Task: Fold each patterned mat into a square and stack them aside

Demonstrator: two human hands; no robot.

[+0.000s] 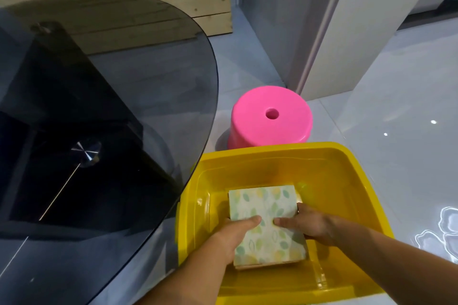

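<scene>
L grip (239, 231), R grip (306, 225) both clasp folded leaf-print mats (266, 202), thumbs on top, inside yellow tub (272, 150).

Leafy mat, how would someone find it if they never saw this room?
Right of the dark glass table sits a yellow tub. Inside it, the left hand and right hand grip the leafy mat, the only pale, green-patterned thing there.
</scene>
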